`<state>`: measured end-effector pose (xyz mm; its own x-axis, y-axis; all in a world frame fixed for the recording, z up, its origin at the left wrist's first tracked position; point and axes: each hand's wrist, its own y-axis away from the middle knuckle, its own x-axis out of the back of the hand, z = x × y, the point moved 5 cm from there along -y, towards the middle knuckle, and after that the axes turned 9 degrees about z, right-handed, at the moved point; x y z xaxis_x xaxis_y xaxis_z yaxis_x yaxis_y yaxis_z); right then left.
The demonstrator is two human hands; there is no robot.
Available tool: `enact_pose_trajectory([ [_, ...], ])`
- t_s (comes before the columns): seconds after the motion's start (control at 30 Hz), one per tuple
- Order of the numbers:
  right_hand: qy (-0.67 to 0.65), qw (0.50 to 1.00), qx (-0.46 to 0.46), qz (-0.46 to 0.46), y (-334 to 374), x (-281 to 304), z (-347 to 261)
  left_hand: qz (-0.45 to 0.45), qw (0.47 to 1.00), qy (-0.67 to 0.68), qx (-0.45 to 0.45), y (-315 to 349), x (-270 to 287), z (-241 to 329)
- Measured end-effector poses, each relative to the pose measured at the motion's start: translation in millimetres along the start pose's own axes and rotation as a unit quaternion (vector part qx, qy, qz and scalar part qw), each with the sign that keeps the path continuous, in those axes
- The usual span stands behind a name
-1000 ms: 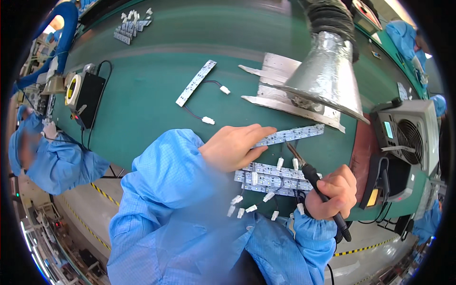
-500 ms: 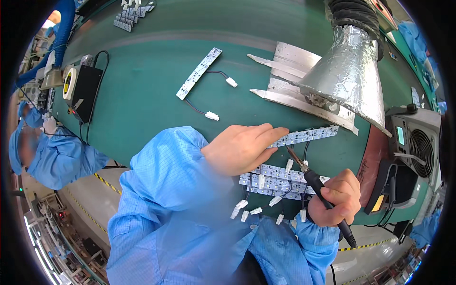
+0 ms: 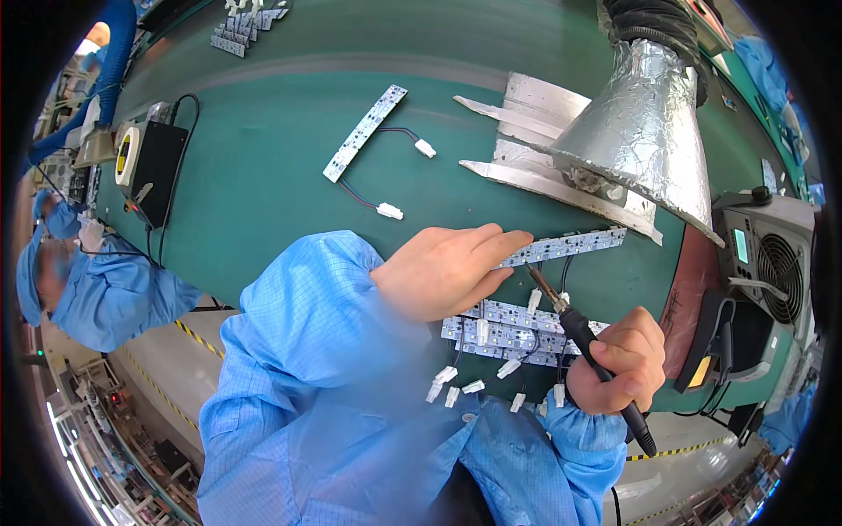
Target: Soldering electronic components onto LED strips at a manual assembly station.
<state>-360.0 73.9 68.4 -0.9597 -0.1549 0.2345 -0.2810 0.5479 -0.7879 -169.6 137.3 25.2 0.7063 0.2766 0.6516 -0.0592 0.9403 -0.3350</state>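
Note:
My left hand [image 3: 447,270] is closed on the left end of a narrow white LED circuit board [image 3: 574,247], its fingertips pinching the strip. Wrapped round the black handle of a soldering iron [image 3: 583,337] is my right hand [image 3: 621,361]. The iron's tip points up and left, at or just by the board's lower edge close to my left fingertips; contact is too small to tell. Thin wires with white connectors hang from the held board. Below it lie several similar LED boards [image 3: 504,335], stacked and overlapping, with white connectors [image 3: 509,368] toward me.
Another LED board [image 3: 367,133] lies on the green mat [image 3: 263,175]. A foil-covered fume hood [image 3: 645,131] stands over a metal bracket [image 3: 535,110]. At right are a soldering station [image 3: 763,254] and dark holder [image 3: 706,346]. A black device [image 3: 153,171] and a co-worker [image 3: 105,280] are left.
Almost nothing differs. The soldering iron's tip has shifted very slightly along the board's edge, and the view has moved a touch.

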Motion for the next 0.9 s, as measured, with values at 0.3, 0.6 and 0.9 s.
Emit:
enact_pose_trajectory([
  [0.3, -0.045, 0.996, -0.01, 0.073, 0, 10, 9, -0.026, 1.0, -0.014, 0.001, -1, 1, 3],
  [0.6, 0.034, 0.978, -0.072, 0.191, -1, 42, 40, -0.025, 0.999, 0.014, 0.022, -2, 0, -2],
  [0.9, 0.038, 0.983, -0.09, 0.158, -2, 36, 37, -0.038, 0.999, 0.003, 0.032, -3, -1, 0],
])
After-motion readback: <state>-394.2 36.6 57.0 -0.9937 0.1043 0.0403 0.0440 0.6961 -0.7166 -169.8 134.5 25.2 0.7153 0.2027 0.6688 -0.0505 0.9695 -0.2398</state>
